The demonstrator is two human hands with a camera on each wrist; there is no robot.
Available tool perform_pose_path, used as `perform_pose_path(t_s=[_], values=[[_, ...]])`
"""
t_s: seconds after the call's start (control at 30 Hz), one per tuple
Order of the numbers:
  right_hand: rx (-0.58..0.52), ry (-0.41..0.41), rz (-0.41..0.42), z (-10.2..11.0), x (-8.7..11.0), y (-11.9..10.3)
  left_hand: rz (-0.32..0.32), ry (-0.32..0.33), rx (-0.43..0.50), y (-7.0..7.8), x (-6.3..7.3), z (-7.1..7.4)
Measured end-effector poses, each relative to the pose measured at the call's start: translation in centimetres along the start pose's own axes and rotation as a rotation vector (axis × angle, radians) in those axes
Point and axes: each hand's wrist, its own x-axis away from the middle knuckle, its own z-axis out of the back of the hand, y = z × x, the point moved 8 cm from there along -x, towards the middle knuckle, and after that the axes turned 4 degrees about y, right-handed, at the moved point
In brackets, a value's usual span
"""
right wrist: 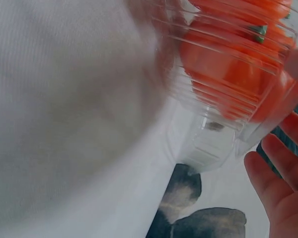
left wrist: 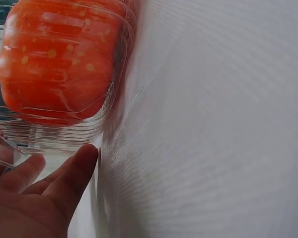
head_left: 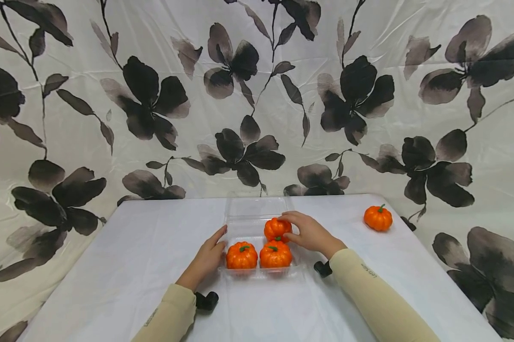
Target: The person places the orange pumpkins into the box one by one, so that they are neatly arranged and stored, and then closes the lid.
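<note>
A clear plastic clamshell box (head_left: 241, 271) stands on the table with its lid (head_left: 257, 207) laid back, away from the person. Two small orange pumpkins with green stems, the left one (head_left: 241, 256) and the right one (head_left: 275, 255), sit in its front half. At the back right of the box, my right hand (head_left: 310, 232) holds a third pumpkin (head_left: 277, 229) between thumb and fingers. My left hand (head_left: 207, 256) is at the box's left side, fingers loosely extended, with fingertips (left wrist: 88, 152) right by the ribbed plastic wall.
A further orange pumpkin (head_left: 378, 218) stands at the table's far right. White cloth covers the table (head_left: 154, 247), and a floral curtain (head_left: 248, 95) hangs close behind its back edge. Each wrist carries a small black camera.
</note>
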Motion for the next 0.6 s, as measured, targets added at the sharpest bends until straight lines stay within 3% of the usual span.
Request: perform_pose_path(t_s=[0.4, 0.6], values=[[0.012, 0.047, 0.042, 1.4, 0.5, 0.4, 0.008, -0.004, 0.007, -0.1, -0.1, -0.1], [0.013, 0.052, 0.022, 1.8, 0.9, 1.3, 0.017, -0.004, 0.001, -0.1, -0.1, -0.1]])
